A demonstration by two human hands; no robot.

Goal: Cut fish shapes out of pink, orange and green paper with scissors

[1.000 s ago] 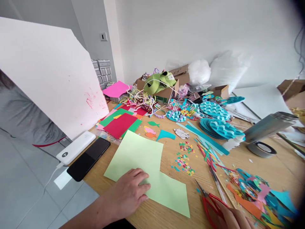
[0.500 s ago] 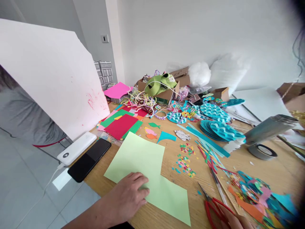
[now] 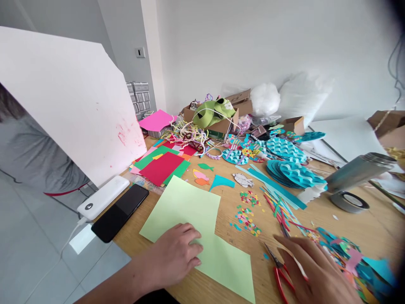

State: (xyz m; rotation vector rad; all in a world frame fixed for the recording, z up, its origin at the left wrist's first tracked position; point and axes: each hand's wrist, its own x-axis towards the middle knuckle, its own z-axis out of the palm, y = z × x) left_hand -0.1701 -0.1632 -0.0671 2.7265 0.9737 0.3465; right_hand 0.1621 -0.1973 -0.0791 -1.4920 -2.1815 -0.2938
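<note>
My left hand point(image 3: 177, 253) lies on a light green sheet of paper point(image 3: 190, 202), its fingers loosely spread near the lower edge. The sheet has a rectangular notch cut from its upper right. Over on the right, my right hand point(image 3: 316, 266) hovers with fingers stretched out above the red-handled scissors point(image 3: 278, 270), partly hiding them. Its fingertips are close to a slim grey pen-like tool point(image 3: 284, 230), mostly covered by the hand. I cannot tell whether they touch it.
A black phone point(image 3: 120, 213) and white power bank point(image 3: 103, 197) lie left. Coloured paper point(image 3: 161, 166), a paper fish point(image 3: 243, 180), confetti dots point(image 3: 248, 215) and paper strips point(image 3: 275, 188) lie beyond. A metal flask point(image 3: 357, 171) and scraps point(image 3: 354, 257) are at right.
My right hand has let go of the scissors, which stay on the table, and has moved up over them towards the pen-like tool. My left hand stays on the green paper.
</note>
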